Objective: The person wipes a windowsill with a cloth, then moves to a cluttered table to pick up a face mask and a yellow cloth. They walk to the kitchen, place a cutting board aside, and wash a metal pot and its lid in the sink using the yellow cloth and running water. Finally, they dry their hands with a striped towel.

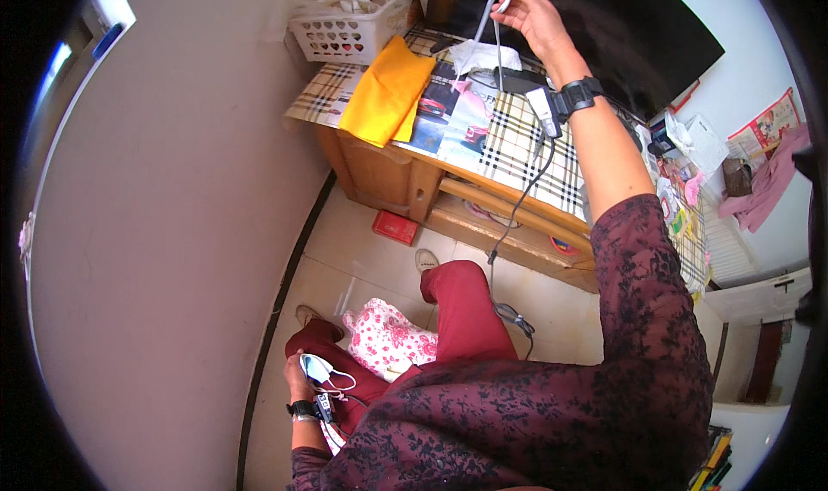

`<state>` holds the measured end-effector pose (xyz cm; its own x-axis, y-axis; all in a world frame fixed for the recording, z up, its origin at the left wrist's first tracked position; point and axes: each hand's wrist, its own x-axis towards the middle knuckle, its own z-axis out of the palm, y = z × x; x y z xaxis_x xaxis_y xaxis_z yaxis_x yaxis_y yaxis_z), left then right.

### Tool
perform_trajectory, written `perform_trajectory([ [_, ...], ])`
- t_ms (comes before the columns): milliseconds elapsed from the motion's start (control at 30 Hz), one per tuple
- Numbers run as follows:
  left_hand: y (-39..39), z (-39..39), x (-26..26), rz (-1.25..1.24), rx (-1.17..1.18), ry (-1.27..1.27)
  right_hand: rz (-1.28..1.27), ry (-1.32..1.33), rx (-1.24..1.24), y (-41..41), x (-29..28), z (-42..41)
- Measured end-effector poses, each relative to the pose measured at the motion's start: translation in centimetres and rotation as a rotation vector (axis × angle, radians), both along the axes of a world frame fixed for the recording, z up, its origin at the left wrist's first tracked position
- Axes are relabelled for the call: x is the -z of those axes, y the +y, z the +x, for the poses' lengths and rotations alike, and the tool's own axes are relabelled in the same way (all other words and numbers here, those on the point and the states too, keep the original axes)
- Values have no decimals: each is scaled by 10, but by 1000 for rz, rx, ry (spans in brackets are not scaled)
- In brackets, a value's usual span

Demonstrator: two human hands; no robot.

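My right hand is raised in front of the black television screen, its fingers closed on a looped white cable. Both strands of that cable hang down towards the cabinet top. At the lower left, my left hand rests by my thigh and holds a small white object with a pale blue face, whose exact kind I cannot tell. A thin white cord loops out beside it. Below the raised hand, a crumpled white tissue lies on the cabinet near the screen.
A wooden cabinet with a checked cover carries a yellow cloth and a white basket. On the floor lies a red box. Floral fabric sits between my legs. A black cable hangs from my right wrist device.
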<state>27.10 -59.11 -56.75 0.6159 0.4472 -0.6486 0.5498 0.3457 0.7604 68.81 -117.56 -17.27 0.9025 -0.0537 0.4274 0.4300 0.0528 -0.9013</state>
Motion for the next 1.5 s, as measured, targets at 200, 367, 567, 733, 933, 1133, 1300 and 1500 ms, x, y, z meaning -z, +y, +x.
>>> perform_trajectory([
  [200,1,0,-1,14,-12,30,155,-323,-72,14,-70,27],
  [367,-4,3,-6,6,3,3,-428,-302,253,3,-45,59],
  [567,-2,-1,-10,21,-6,19,-856,27,981,-40,41,56],
  [733,1,5,-6,6,30,35,-1288,-163,382,48,94,23],
  [933,-2,2,-8,41,-33,54,-1576,-136,-103,157,198,-16],
  [1133,1,-1,-11,7,-28,40,-1199,-35,240,133,199,13],
  [1300,4,-3,2,0,-33,-1,-175,-25,535,68,77,12],
  [1500,9,5,1,-165,-52,139,138,-281,328,-42,-26,-112],
])
